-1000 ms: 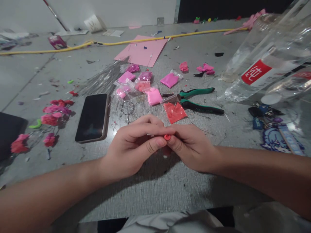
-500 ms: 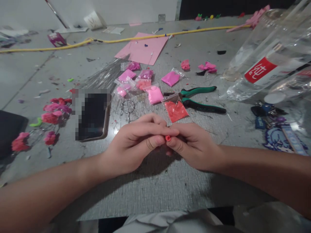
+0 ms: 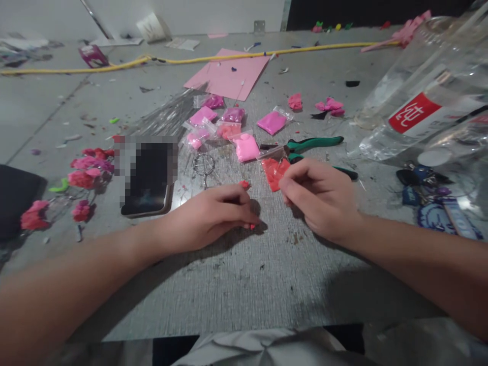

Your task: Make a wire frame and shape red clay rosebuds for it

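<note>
One red bit (image 3: 252,226) is at the tips of the left grip (image 3: 219,207), which is curled; I can't tell if it's pinched. A red lump (image 3: 244,184) lies just past it. The right grip (image 3: 322,198), half curled, is by a red bag (image 3: 272,170); I can't tell what it holds.

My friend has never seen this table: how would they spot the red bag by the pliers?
On the grey table, find the green-and-black pliers. The red bag lies at their jaw end, by the right hand. Among the small bags, it is the reddest and sits lowest in the picture.
</note>
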`<state>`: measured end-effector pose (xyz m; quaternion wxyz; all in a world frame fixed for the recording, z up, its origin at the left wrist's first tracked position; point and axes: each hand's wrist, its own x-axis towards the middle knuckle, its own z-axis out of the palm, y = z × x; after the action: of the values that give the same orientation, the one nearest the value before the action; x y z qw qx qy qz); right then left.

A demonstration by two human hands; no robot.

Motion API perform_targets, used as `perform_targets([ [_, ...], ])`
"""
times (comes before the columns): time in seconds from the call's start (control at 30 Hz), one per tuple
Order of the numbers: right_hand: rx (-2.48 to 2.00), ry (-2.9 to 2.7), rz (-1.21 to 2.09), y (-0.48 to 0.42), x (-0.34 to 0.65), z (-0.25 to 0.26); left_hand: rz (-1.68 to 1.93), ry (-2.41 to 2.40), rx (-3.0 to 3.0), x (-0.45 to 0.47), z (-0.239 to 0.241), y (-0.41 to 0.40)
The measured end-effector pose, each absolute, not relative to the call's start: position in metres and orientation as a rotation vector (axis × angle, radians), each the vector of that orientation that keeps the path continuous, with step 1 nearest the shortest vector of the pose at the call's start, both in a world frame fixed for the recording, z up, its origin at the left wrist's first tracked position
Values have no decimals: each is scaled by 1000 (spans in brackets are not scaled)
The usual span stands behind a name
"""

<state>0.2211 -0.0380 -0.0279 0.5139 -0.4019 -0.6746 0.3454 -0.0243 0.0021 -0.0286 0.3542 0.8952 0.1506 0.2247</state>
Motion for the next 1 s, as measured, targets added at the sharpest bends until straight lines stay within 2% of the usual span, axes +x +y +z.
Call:
perform_targets([
  [0.13, -996, -1654, 895, -36, 220, -32, 392, 436, 2513, -27, -35, 1],
  [0.23, -1032, -1656, 916, -36, 218, -32, 389, 376, 2606, -27, -33, 0],
  [0.47, -1051, -1667, 923, -35, 219, -32, 486, 476, 2400, -27, -31, 5],
  [0.63, -1058, -1664, 911, -35, 218, -33, 744, 739, 2586, -28, -31, 3],
  [0.77, -1056, -1715, 835, -35, 216, -32, 765, 1065, 2752, -23, -32, 5],
  [0.87, -1056, -1790, 755, -35, 216, -31, 626, 1048, 2826, -19, -34, 9],
  [1.0, -1056, -1892, 599, -35, 217, -29, 805, 1004, 2578, -17, -31, 6],
])
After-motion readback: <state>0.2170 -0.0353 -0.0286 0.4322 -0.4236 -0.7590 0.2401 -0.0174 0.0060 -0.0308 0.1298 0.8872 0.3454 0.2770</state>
